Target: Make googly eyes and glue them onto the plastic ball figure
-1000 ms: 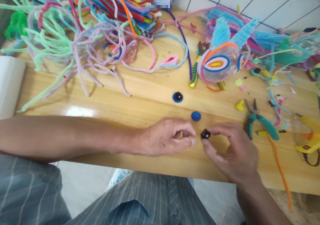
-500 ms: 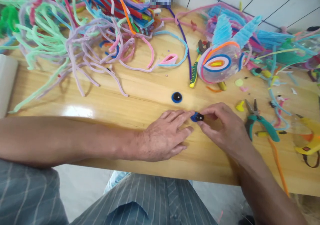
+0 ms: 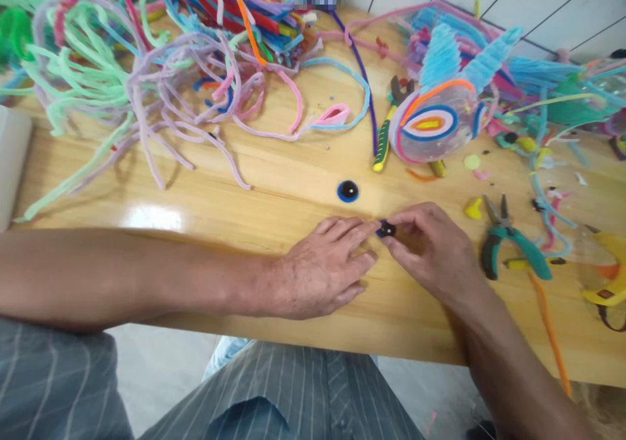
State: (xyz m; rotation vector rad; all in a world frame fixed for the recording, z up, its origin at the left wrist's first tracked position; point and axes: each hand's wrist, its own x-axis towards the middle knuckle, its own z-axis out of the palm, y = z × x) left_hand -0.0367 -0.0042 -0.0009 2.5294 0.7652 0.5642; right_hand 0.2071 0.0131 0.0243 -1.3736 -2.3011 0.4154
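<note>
Fingers (image 3: pixel 403 255) of your right hand (image 3: pixel 437 257) pinch 1 black dome (image 3: pixel 388 229) at the blue disc (image 3: pixel 378 233) on the desk (image 3: pixel 274 212). Your left hand (image 3: pixel 315 270) lies palm down beside them, loosely open.

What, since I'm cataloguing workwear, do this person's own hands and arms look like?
The left hand and right hand are ungloved, with no rings visible. Both forearms are bare, with no watch or bracelet showing. Below them is a grey garment with pale stripes.
</note>
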